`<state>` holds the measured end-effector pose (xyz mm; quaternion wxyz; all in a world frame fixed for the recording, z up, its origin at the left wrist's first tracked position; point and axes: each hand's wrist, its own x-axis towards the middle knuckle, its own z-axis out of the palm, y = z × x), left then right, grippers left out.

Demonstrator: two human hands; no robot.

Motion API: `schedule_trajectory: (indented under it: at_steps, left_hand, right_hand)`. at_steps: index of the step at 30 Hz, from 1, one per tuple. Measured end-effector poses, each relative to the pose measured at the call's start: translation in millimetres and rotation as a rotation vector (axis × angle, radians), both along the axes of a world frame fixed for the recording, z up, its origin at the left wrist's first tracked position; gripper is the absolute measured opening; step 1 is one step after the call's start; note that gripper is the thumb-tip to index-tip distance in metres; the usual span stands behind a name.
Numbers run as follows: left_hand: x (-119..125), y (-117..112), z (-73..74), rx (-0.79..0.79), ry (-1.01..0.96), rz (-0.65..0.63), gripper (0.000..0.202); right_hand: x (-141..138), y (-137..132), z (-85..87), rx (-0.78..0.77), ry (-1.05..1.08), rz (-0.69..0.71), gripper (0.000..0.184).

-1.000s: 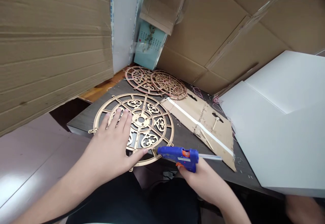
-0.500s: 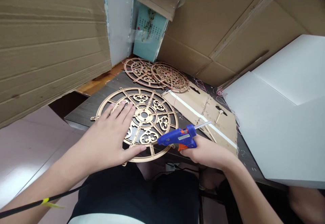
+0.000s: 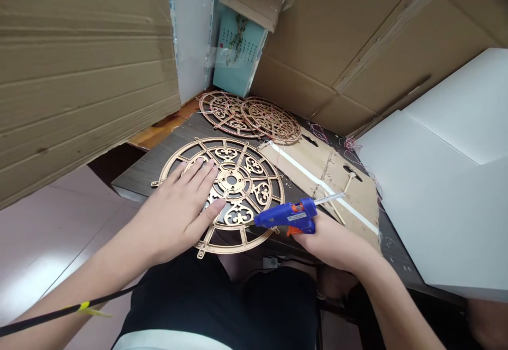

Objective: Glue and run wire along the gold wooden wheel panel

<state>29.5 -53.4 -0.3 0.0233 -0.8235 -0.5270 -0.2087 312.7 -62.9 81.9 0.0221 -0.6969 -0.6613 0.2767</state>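
A round, wheel-shaped wooden openwork panel (image 3: pixel 245 239) with scroll cut-outs lies at the table's front edge, its near rim jutting past it. My left hand (image 3: pixel 180 210) rests flat on the panel's left side, fingers stretched out and thumb toward the middle. In my right hand (image 3: pixel 329 239) is a blue glue gun (image 3: pixel 286 216) with an orange trigger; a clear glue stick (image 3: pixel 329 198) sticks out of its back. The gun's nozzle points left and sits at the panel's lower right ring; whether it touches is hard to tell. My right fingers are mostly hidden behind the gun.
Two similar wooden panels with red thread (image 3: pixel 271 120) overlap at the back of the dark table (image 3: pixel 145 165). A cardboard sheet (image 3: pixel 296 167) with a white strip and thin sticks lies right. White panels (image 3: pixel 456 207) stand at right; a large cardboard wall (image 3: pixel 87 59) rises left.
My left thumb has lifted from the panel's lower rim and drawn up toward its middle. The glue gun keeps about the same place on the panel; the whole view has shifted slightly.
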Motion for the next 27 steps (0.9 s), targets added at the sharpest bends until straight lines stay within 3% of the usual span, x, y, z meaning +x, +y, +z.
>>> schedule_trajectory:
  at_steps: [5, 12, 18, 23, 27]
  left_hand:
    - [-1.2, 1.3, -1.3, -0.003, 0.046, 0.005, 0.084]
    - [-2.8, 1.1, 0.5, -0.008, 0.061, 0.011, 0.083]
    - [-2.3, -0.6, 2.6, -0.029, 0.053, 0.005, 0.086]
    - [-2.6, -1.3, 1.6, -0.016, 0.03, 0.012, 0.084]
    - [-2.4, -2.3, 3.9, -0.06, -0.005, -0.009, 0.085]
  right_hand:
    - [1.4, -8.1, 3.0, 0.021, -0.136, 0.004, 0.009]
    - [-11.5, -6.2, -8.7, 0.004, 0.149, 0.095, 0.023]
    - [-7.6, -4.2, -0.2, -0.019, -0.026, 0.045, 0.022]
    - [-25.2, -7.5, 2.2, 0.036, 0.0, 0.164, 0.01]
    - [-23.7, -5.7, -3.3, 0.004, 0.062, 0.163, 0.014]
